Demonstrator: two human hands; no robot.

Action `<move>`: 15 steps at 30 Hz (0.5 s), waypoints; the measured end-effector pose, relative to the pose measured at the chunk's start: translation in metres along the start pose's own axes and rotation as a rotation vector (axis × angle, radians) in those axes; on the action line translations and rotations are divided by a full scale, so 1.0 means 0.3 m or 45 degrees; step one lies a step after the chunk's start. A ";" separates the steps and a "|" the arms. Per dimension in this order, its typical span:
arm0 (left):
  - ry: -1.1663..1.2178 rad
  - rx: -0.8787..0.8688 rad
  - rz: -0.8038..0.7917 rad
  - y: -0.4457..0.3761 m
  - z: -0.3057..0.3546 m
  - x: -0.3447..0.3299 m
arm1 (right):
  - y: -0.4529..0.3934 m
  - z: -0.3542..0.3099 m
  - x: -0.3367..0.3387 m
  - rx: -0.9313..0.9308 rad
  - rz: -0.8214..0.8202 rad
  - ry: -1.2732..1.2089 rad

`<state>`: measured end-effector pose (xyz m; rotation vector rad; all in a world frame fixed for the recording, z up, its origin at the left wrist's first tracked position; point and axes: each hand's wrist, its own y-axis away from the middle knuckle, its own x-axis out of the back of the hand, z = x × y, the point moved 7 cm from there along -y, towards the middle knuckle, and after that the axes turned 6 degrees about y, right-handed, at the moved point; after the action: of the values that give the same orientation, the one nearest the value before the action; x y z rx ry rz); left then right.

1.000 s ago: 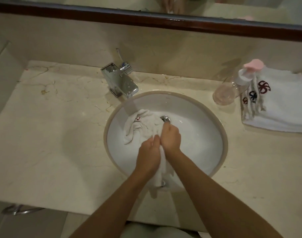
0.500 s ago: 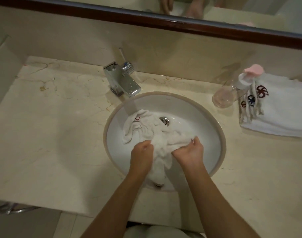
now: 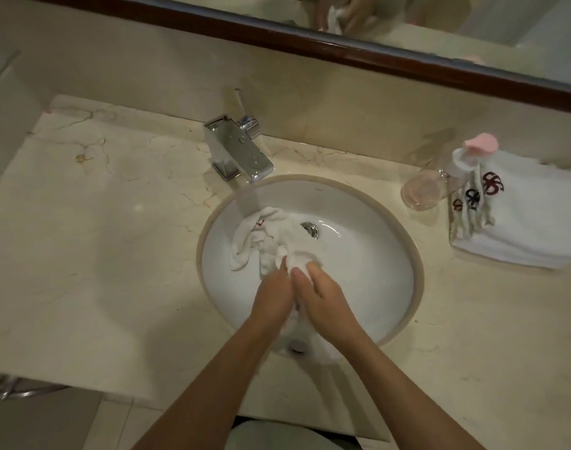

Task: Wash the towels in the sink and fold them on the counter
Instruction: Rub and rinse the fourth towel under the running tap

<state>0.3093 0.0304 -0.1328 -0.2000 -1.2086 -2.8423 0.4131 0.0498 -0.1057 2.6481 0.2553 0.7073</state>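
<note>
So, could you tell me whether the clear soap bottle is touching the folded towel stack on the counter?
Cannot tell. In the head view the soap bottle lies with its pink-capped top overlapping the folded towel stack, but one angle cannot confirm contact.

towel near end hidden between hands over sink | folded towels right of sink cut by frame edge | mirror top cropped

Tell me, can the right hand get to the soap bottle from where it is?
Probably yes: nothing stands between the right hand and the soap bottle, but it must first let go of the towel.
</note>
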 end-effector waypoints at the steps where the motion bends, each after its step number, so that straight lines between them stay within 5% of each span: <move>1: -0.241 -0.130 0.059 0.033 0.037 -0.016 | -0.030 0.006 0.021 -0.083 0.124 -0.017; 4: -0.137 -0.188 0.145 0.061 0.056 -0.009 | -0.094 0.058 0.010 -0.368 0.201 -0.376; 8: -0.157 -0.096 0.236 -0.056 0.050 0.091 | -0.031 -0.034 -0.079 -0.170 0.015 -0.041; 12: -0.168 -0.237 0.151 0.059 0.064 0.006 | -0.149 0.069 -0.031 -0.573 0.182 -0.288; 15: -0.168 -0.072 0.270 -0.044 0.063 0.120 | -0.049 -0.024 -0.090 -0.333 0.052 -0.274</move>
<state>0.2742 0.0533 -0.1243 -0.4940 -1.0565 -2.7158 0.3852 0.0581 -0.1180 2.4572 0.0453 0.4291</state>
